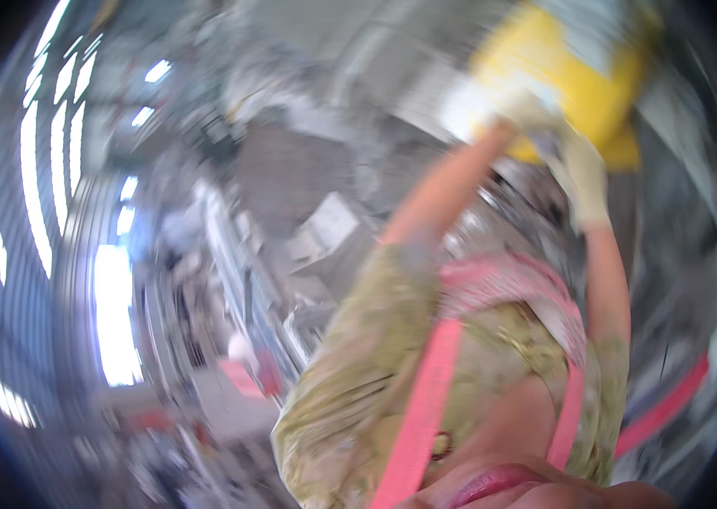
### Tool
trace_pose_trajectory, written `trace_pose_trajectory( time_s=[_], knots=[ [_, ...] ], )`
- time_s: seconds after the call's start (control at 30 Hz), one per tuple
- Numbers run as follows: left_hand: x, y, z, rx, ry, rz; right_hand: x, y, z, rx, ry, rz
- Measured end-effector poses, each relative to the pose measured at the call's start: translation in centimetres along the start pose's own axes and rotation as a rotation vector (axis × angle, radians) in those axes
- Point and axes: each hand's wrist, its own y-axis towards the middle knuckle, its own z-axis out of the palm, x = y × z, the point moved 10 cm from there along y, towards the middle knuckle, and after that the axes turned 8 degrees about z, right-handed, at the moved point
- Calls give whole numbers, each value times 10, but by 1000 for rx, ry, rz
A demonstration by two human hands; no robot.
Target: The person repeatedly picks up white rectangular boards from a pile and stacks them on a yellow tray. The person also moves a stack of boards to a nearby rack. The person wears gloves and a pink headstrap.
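Motion smears the whole head view. My left hand, in a pale glove, reaches out to the upper right, in front of a large yellow object whose kind I cannot make out. Close beside it on the right is my right hand, also in a pale glove. The fingers of both hands are too blurred to read, and whether they hold anything is unclear. A white patch borders the yellow object just left of my left hand. Something light grey-blue covers the yellow object's upper part.
Below my hands lies a jumble of shiny, greyish material. A pale box-like thing sits on the floor at the middle. Long pale rails stand to the left. A red-pink strip runs at the lower right.
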Motion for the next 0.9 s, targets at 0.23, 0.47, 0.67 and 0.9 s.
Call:
trace_pose_trajectory(
  time_s=[0.23, 0.47, 0.67, 0.9],
  knots=[
    [-18, -39, -11, -488, -582, -460, -14, 3, 26, -76, -217, -104],
    [-5, -34, -3, -464, -627, -443, -13, 34, 21, 173, -250, -94],
    [20, 15, 29, -371, -125, -173, 0, -15, -10, -41, -204, 100],
    [15, 26, 41, -294, 362, 191, -9, -72, 52, 236, 515, 618]
  ],
)
